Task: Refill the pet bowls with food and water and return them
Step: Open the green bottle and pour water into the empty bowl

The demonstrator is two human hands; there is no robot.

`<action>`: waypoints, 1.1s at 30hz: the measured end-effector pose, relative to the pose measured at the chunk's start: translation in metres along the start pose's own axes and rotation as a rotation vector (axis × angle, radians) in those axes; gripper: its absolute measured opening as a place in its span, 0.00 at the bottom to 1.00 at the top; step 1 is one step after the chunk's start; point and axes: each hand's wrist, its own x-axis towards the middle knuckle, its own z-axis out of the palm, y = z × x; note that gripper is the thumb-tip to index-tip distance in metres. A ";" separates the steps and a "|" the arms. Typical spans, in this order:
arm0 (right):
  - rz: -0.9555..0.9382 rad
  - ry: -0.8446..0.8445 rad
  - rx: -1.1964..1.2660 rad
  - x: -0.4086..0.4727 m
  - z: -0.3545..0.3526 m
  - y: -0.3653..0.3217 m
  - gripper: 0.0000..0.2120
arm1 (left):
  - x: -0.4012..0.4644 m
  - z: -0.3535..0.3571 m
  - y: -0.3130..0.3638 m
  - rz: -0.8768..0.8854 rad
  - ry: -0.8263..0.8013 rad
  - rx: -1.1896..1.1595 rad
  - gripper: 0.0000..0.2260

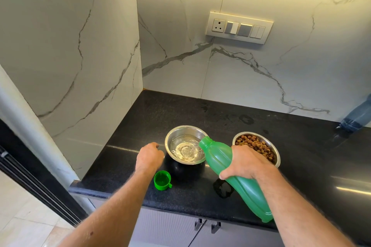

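Observation:
A steel bowl [176, 136] stands on the black counter with water splashing inside it. My right hand [245, 162] grips a green plastic bottle [247, 190] tilted neck-down, its mouth over the bowl's right rim. A second steel bowl [276, 157] filled with brown kibble sits just right of the first, partly hidden behind my right hand. My left hand [149, 156] rests on the counter at the water bowl's left side, fingers curled, holding nothing. The bottle's green cap [162, 180] lies upside down on the counter near my left wrist.
The black counter [200, 110] ends at marble walls behind and to the left. Wet patches mark the counter behind the bowls and below the bottle [222, 188]. A switch panel [239, 27] is on the back wall. A denim-clad limb of another person [357, 116] shows at far right.

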 end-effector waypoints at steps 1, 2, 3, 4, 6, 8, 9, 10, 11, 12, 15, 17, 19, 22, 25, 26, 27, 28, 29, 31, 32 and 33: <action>-0.002 0.002 -0.006 0.000 0.000 0.000 0.40 | 0.000 0.000 0.000 0.009 0.004 0.005 0.21; -0.004 0.003 -0.011 0.000 0.000 0.000 0.41 | 0.000 0.000 0.000 0.014 0.006 0.007 0.21; -0.005 0.002 -0.012 0.000 0.000 0.000 0.41 | 0.000 -0.001 0.000 0.013 0.004 0.005 0.22; -0.005 0.000 -0.012 0.001 0.000 0.000 0.41 | 0.000 -0.001 0.000 0.013 0.003 0.002 0.22; -0.004 -0.007 -0.011 0.001 0.000 0.001 0.41 | 0.001 0.000 0.000 0.017 0.006 -0.003 0.22; -0.006 -0.013 -0.011 0.002 0.000 0.001 0.41 | 0.002 0.001 0.000 0.018 0.004 -0.008 0.21; -0.007 -0.014 -0.012 0.002 0.000 0.001 0.41 | 0.002 0.001 -0.001 0.018 0.000 -0.011 0.21; -0.006 -0.015 -0.012 0.002 0.000 0.001 0.41 | 0.002 0.001 -0.001 0.016 -0.003 -0.013 0.21; -0.005 -0.015 -0.011 0.002 0.000 0.001 0.41 | 0.002 0.001 -0.001 0.014 -0.006 -0.014 0.21; -0.004 -0.016 -0.010 0.002 0.000 0.001 0.41 | 0.002 0.001 -0.001 0.012 -0.008 -0.014 0.21; -0.001 -0.017 -0.015 0.003 0.001 0.000 0.40 | 0.003 0.001 -0.001 0.010 0.002 -0.026 0.21; 0.000 -0.015 -0.026 0.003 0.001 -0.001 0.40 | 0.003 0.001 0.000 0.010 0.009 -0.029 0.21; -0.001 -0.008 -0.043 0.002 0.001 -0.002 0.41 | 0.001 0.001 0.000 0.010 0.008 -0.025 0.21; 0.003 -0.001 -0.053 0.002 0.003 -0.003 0.40 | 0.000 0.003 0.000 0.007 0.003 -0.022 0.21; 0.003 -0.004 -0.052 0.003 0.005 -0.003 0.40 | 0.000 0.004 0.000 0.002 0.002 -0.028 0.21; 0.004 -0.007 -0.049 0.003 0.005 -0.003 0.40 | 0.000 0.004 0.000 0.004 0.003 -0.031 0.21; 0.004 -0.010 -0.046 0.004 0.005 -0.003 0.40 | 0.000 0.004 0.000 0.006 0.003 -0.033 0.22; 0.004 -0.011 -0.042 0.004 0.005 -0.003 0.40 | 0.000 0.003 0.000 0.007 0.005 -0.035 0.22; 0.003 -0.009 -0.040 0.004 0.005 -0.003 0.41 | 0.001 0.003 -0.001 0.009 0.007 -0.039 0.22; -0.003 -0.004 -0.039 0.004 0.005 -0.003 0.41 | 0.001 0.003 -0.001 0.013 0.014 -0.049 0.22; -0.005 -0.005 -0.040 0.005 0.005 -0.003 0.41 | 0.002 0.003 -0.002 0.014 0.015 -0.054 0.22; -0.005 -0.008 -0.043 0.005 0.004 -0.003 0.41 | 0.002 0.004 -0.002 0.014 0.014 -0.058 0.22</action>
